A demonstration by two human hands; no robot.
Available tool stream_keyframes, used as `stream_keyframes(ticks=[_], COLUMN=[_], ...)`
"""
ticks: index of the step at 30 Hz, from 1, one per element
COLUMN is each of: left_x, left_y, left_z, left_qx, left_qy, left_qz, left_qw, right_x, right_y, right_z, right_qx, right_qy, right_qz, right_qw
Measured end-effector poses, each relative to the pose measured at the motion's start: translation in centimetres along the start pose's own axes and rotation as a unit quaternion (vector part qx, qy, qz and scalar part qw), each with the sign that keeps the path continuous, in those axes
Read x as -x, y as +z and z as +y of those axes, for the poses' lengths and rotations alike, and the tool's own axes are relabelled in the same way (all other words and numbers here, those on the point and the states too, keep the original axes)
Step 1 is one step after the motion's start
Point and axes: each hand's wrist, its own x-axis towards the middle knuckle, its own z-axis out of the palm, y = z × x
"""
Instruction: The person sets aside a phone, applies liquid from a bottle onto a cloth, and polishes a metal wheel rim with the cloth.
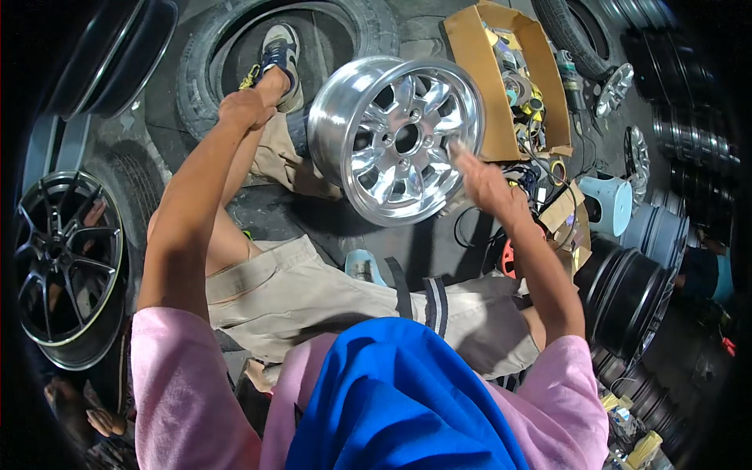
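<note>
A polished metal wheel rim (pixel 385 124) rests tilted before me, its spoked face turned towards me. My right hand (pixel 490 182) is at the right edge of that face, its fingers bent towards a spoke. Motion blurs the fingertips, so whether they touch the metal or hold something small cannot be made out. My left hand (pixel 247 108) is wrapped around my own ankle, just below a sneaker (pixel 283 56). The sneaker is inside the ring of a tyre (pixel 197 88) lying flat beyond my leg.
A cardboard box (pixel 470 64) of mixed supplies stands right of the rim. Nearby are a power tool (pixel 568 79), cables and a light-blue plastic stool (pixel 608 205). A black spoked wheel (pixel 73 267) stands at left. Stacked dark rims (pixel 623 299) line the right, where another person (pixel 705 270) is partly visible.
</note>
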Motion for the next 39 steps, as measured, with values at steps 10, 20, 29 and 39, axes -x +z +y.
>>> stream_keyframes(ticks=[10, 20, 29, 39], left_x=[-0.1, -0.2, -0.7, 0.7], left_y=[-0.7, -0.9, -0.3, -1.1], left_z=[0.5, 0.9, 0.2, 1.5], left_qx=[-0.021, -0.025, -0.028, -0.046], left_qy=[0.026, 0.01, 0.033, 0.003], left_qz=[0.0, -0.008, 0.021, 0.036], left_qw=[0.999, 1.0, 0.999, 0.998], right_x=[5.6, 4.2, 4.8, 5.2], right_y=[7.8, 6.2, 7.2, 6.7], right_z=[-4.4, -4.5, -4.2, -4.3], right_qx=[-0.104, -0.043, -0.112, -0.074], right_qy=[0.042, -0.014, -0.021, -0.026], right_qz=[0.03, 0.038, 0.098, 0.061], right_qw=[0.993, 0.998, 0.989, 0.995])
